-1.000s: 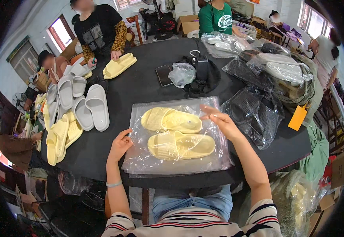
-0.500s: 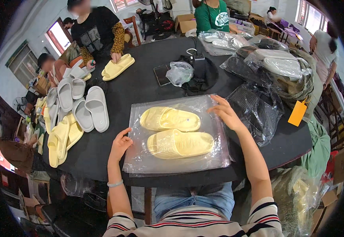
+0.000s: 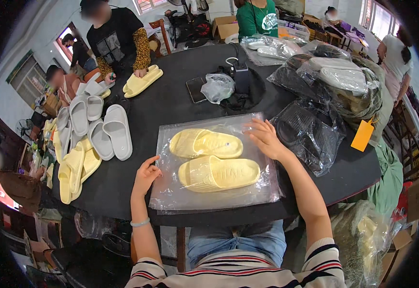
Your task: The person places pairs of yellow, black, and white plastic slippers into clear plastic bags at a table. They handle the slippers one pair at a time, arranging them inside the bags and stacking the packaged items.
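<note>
The fingers of your right hand (image 3: 267,140) are spread and empty over the far right part of the clear bag (image 3: 171,198); whether they touch its film, you cannot tell from here. The fingers of your left hand (image 3: 144,178) are loosely bent and grip nothing visible, just beside the bag's left edge. Inside the bag lie the far slipper (image 3: 205,143) and the near slipper (image 3: 219,174), long axes running left to right, toes toward your left. Your right hand is the nearer one: the far slipper's heel sits just left of its fingers and slightly toward you, while both toes lie to the right of your left hand with a gap between. Your right forearm slants up and leftward, its hand reaching farther across; your left forearm rises almost straight, the wrist tipped toward the bag. Beneath is the black counter (image 3: 166,109), with the grey pair (image 3: 118,132) to the left, the black bag (image 3: 310,139) to the right, and the phone (image 3: 196,90) beyond.
</note>
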The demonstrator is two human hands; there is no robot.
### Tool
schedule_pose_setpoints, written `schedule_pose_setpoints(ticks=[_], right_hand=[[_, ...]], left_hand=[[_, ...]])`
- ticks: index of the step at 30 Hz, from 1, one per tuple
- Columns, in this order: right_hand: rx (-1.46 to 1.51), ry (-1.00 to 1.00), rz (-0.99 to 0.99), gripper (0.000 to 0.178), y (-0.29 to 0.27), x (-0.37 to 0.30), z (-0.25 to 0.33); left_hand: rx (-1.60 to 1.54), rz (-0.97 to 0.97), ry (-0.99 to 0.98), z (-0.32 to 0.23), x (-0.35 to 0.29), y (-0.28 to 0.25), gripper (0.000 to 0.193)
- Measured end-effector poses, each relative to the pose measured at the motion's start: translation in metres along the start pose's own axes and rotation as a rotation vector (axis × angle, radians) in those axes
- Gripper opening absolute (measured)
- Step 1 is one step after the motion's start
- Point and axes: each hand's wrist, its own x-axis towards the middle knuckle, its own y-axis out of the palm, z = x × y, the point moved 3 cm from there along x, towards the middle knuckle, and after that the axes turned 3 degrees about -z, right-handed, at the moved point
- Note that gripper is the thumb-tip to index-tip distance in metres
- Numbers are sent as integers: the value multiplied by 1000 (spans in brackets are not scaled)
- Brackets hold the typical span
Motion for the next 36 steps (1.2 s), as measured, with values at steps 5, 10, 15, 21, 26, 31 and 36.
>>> schedule_pose_setpoints(ticks=[5, 10, 15, 21, 26, 31, 36], right_hand=[[-44, -37, -179, 36, -4, 4, -9], [-276, 65, -382, 49, -4, -3, -5], [-339, -36, -390, 46, -19, -4, 23], [61, 103, -266, 37, -9, -5, 35], [39, -119, -62, 40, 6, -11, 42], [-60, -301, 95, 50, 25, -17, 70], [-20, -315, 160, 55, 25, -19, 65]], left_hand=[[-10, -10, -7, -3, -1, 1, 54], [-1, 0, 24, -2, 0, -1, 55], [-9, -21, 11, 0, -2, -2, 55], [-18, -35, -17, -2, 5, 0, 54], [103, -10, -151, -27, 31, 4, 53], [192, -92, -157, -15, 81, -1, 53], [198, -240, -95, -4, 114, 13, 40]])
